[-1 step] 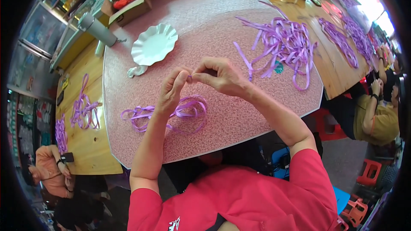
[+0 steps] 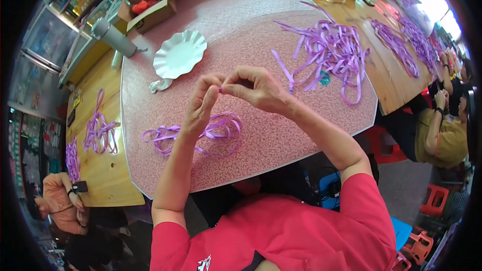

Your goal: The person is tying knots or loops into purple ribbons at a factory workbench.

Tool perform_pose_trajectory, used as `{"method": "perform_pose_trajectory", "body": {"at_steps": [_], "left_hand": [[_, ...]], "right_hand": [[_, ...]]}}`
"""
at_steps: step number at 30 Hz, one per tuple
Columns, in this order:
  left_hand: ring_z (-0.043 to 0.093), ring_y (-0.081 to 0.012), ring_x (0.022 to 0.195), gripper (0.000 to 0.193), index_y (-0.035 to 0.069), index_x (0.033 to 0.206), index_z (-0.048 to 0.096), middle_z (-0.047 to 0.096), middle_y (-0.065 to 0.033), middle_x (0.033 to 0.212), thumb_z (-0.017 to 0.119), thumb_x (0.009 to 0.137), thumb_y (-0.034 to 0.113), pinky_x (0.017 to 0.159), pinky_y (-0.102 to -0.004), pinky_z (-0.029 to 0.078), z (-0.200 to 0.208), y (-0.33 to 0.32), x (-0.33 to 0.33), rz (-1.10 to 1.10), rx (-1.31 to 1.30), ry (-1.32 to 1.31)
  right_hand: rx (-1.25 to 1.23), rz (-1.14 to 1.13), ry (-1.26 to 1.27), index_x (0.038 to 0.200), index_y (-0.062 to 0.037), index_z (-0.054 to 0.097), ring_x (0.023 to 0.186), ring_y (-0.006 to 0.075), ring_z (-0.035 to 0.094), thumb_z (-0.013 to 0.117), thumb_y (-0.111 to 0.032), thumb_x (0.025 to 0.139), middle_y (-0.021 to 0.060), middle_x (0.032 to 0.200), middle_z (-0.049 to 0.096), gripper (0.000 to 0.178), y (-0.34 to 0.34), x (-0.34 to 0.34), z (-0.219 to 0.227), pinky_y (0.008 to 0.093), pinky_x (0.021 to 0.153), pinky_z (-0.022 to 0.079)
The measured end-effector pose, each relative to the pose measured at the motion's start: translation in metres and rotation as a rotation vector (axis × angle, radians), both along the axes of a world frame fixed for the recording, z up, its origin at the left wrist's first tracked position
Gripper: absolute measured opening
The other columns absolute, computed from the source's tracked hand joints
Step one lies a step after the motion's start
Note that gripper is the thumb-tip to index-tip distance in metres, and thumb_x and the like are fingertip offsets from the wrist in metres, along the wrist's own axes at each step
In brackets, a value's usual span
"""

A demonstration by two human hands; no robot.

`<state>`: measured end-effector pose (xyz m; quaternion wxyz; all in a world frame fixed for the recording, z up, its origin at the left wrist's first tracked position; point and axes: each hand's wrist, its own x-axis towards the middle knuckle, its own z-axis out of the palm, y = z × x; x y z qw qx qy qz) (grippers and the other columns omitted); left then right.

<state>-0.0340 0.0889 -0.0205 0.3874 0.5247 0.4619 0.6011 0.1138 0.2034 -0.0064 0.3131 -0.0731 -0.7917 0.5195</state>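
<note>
Above the middle of the pink table, my left hand (image 2: 202, 101) and my right hand (image 2: 255, 89) meet at the fingertips. Both are closed in a pinch on a small purple piece (image 2: 220, 90), coloured like the ribbons around it; its exact kind is too small to make out. Behind my left wrist a loose, looped bundle of purple ribbon (image 2: 223, 129) lies on the table, partly hidden by the forearm. A larger tangled heap of purple ribbons (image 2: 331, 52) lies to the right, apart from my hands.
A white scalloped plate (image 2: 181, 54) sits beyond my left hand, a crumpled wrapper (image 2: 159, 86) beside it. Farther left are a grey flask (image 2: 113, 37) and an open cardboard box (image 2: 150, 14). More ribbons (image 2: 100, 133) lie on the wooden table. Other people sit left (image 2: 60, 200) and right (image 2: 442, 135).
Both hands keep their pinch in nearly the same place. A little more of the purple piece shows between the fingertips, and the whole view has shifted slightly.
</note>
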Motion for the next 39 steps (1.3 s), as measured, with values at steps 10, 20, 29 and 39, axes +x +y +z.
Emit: {"method": "perform_pose_trajectory", "body": {"at_steps": [10,20,29,39], "left_hand": [[0.058,-0.0158,0.108,0.045,0.003,0.131,0.054,0.062,-0.008,0.117,0.066,0.095,0.027,0.093,-0.0315,0.048,0.071,0.055,0.054,-0.352,-0.023,0.084],[0.062,-0.0115,0.082,0.023,0.001,0.107,0.067,0.066,-0.0035,0.085,0.066,0.095,0.021,0.078,-0.0263,0.049,0.053,-0.003,0.007,-0.182,-0.217,0.191],[0.057,-0.0074,0.077,0.02,0.001,0.099,0.067,0.062,0.0002,0.083,0.066,0.094,0.021,0.072,-0.0217,0.046,0.03,-0.104,-0.081,0.167,-0.489,0.259],[0.056,-0.0074,0.076,0.023,0.001,0.098,0.066,0.062,0.0006,0.082,0.065,0.096,0.024,0.07,-0.0239,0.046,0.061,-0.086,-0.016,-0.04,-0.502,0.317]], "right_hand": [[-0.366,-0.102,0.595,0.106,0.001,0.065,0.067,0.0132,0.065,0.059,-0.016,0.098,0.006,0.085,0.066,0.02,0.039,0.088,0.163,0.0254,0.065,0.053],[-0.414,-0.484,0.482,0.109,-0.0013,0.063,0.071,0.0108,0.057,0.061,-0.013,0.097,0.0014,0.082,0.058,0.017,0.098,0.227,0.107,0.0297,0.074,0.054],[-0.552,-0.757,0.399,0.098,-0.0036,0.065,0.069,0.0127,0.062,0.063,-0.017,0.096,0.0032,0.079,0.063,0.014,0.157,0.293,-0.001,0.0276,0.069,0.054],[0.464,-0.477,-0.272,0.123,0.0001,0.062,0.119,0.0274,0.058,0.065,-0.012,0.09,0.0169,0.125,0.063,0.035,0.025,0.126,0.042,0.0374,0.103,0.043]]}}
